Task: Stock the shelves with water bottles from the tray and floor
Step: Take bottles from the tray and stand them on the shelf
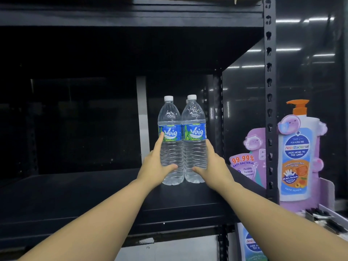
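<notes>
Two clear water bottles with white caps and blue-green labels stand upright side by side on the black shelf (94,194), near its right end. My left hand (156,164) grips the left bottle (170,125) low on its left side, thumb across the front. My right hand (211,164) grips the right bottle (194,121) from the right, thumb on its front. A third cap peeks out behind the right bottle. Both bottles touch each other.
The black upright post (270,110) with keyhole slots bounds the shelf on the right. Beyond it stands a purple cardboard display shaped like a pump bottle of kids' wash (297,151). Another shelf board (131,16) runs overhead. A grey vertical strip (142,117) stands behind the bottles.
</notes>
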The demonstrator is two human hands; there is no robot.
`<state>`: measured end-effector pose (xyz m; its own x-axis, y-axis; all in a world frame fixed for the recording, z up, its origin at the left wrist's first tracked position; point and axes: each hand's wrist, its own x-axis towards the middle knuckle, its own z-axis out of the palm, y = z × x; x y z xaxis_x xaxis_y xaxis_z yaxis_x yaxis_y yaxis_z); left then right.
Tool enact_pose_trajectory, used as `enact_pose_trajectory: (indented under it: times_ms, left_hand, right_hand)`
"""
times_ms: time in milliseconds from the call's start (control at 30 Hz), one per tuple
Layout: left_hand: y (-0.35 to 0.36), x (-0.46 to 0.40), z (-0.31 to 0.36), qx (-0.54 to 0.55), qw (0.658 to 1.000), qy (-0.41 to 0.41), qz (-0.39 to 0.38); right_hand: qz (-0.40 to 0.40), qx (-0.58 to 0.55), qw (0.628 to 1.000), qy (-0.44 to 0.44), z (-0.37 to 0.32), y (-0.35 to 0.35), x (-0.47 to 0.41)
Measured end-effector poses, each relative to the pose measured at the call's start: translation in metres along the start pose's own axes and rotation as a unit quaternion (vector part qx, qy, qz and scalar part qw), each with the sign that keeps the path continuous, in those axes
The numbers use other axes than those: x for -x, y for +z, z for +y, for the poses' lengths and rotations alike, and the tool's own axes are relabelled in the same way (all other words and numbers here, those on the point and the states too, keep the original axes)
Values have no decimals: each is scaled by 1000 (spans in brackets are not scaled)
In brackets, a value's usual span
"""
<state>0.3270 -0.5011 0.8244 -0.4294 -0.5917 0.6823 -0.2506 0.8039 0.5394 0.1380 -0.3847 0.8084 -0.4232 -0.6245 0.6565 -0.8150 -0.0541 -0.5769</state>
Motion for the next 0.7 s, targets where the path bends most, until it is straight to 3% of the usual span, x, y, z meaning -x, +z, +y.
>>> enact_pose_trajectory:
  times_ms: [433,567,700]
  left_hand:
    - [-11,6,9,-36,999,-1,-31]
    - [-23,25,14,-102,994,-2,-27]
    - [-34,52,18,-177,980,-2,-90]
  right_hand:
    - [-20,65,997,27,-7,-15,10]
    - [-22,107,994,19,-13,-26,32]
    - [-52,144,988,22,-24,-33,58]
